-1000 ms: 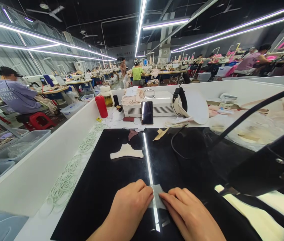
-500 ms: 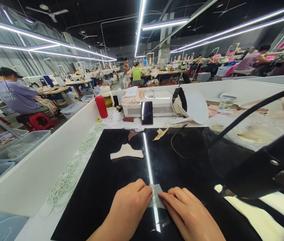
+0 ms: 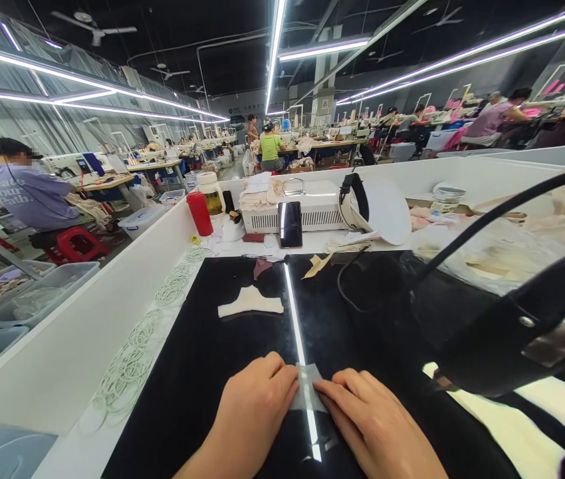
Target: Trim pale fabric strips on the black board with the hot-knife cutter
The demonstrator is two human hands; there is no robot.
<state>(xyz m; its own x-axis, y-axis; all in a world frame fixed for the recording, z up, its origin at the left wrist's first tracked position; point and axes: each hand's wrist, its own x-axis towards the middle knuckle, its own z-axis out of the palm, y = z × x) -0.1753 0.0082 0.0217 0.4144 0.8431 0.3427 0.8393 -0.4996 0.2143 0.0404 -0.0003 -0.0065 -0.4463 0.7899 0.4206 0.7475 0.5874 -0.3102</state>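
My left hand (image 3: 250, 412) and my right hand (image 3: 375, 426) lie side by side at the near edge of a glossy black worktop (image 3: 203, 372). Their fingertips meet on a small, thin grey translucent piece (image 3: 307, 392) and press it flat against the surface. The fingers of both hands are curled and held together on that piece. A cream fabric piece (image 3: 251, 303) lies further out on the black surface, apart from both hands.
Loops of pale elastic rings (image 3: 135, 352) run along the white left wall (image 3: 88, 332). At the back stand a red bottle (image 3: 199, 213), a phone (image 3: 290, 225), a white machine box (image 3: 312, 206). A black lamp arm and head (image 3: 512, 332) hang at right. Other people sit at sewing tables.
The view has shifted slightly; my hands stay together on the grey piece with almost no movement.
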